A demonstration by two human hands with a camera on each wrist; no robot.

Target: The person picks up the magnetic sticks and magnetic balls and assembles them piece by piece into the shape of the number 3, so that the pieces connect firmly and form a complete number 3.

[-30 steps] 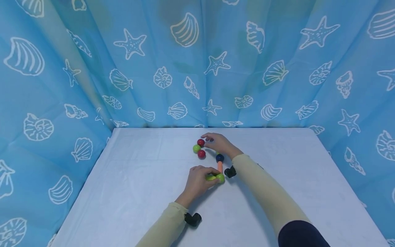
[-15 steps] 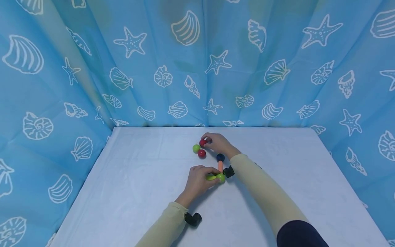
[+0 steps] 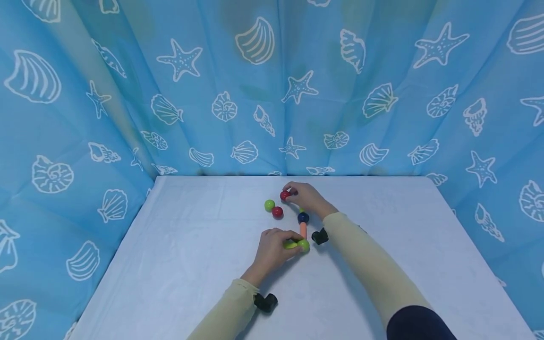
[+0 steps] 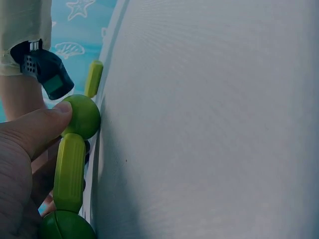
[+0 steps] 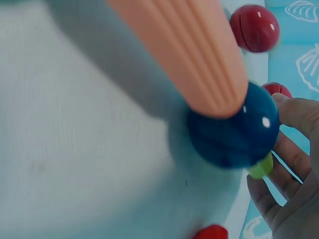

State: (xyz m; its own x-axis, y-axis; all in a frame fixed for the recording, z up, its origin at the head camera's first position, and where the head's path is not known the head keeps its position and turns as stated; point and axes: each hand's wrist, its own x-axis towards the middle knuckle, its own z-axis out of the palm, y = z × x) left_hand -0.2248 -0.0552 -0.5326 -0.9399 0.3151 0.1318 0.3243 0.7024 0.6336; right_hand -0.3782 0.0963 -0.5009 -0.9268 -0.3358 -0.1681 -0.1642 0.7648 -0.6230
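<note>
My left hand [image 3: 274, 248] pinches a glossy green ball [image 4: 84, 117], thumb on its side. A ribbed yellow-green rod [image 4: 70, 172] joins that ball to a second green ball [image 4: 67, 226] under the palm. An orange ribbed rod [image 3: 303, 230] runs from the held end to a dark blue ball [image 3: 303, 217], with another yellow-green rod [image 5: 261, 167] beyond it. My right hand [image 3: 308, 196] pinches a red ball [image 3: 285, 195] between thumb and fingers. Left of it, a loose green ball [image 3: 269, 205] and another red ball [image 3: 277, 212] lie close together.
A white cloth covers the table [image 3: 191, 236]. Behind and beside it hangs a blue curtain [image 3: 263, 94] with white shell prints. Each wrist carries a black camera [image 3: 265, 302]. A red piece [image 5: 212, 232] shows at the bottom of the right wrist view.
My right hand has closed its fingertips on the red ball and carried it slightly right, away from the loose green and red balls. My left hand stays in place.
</note>
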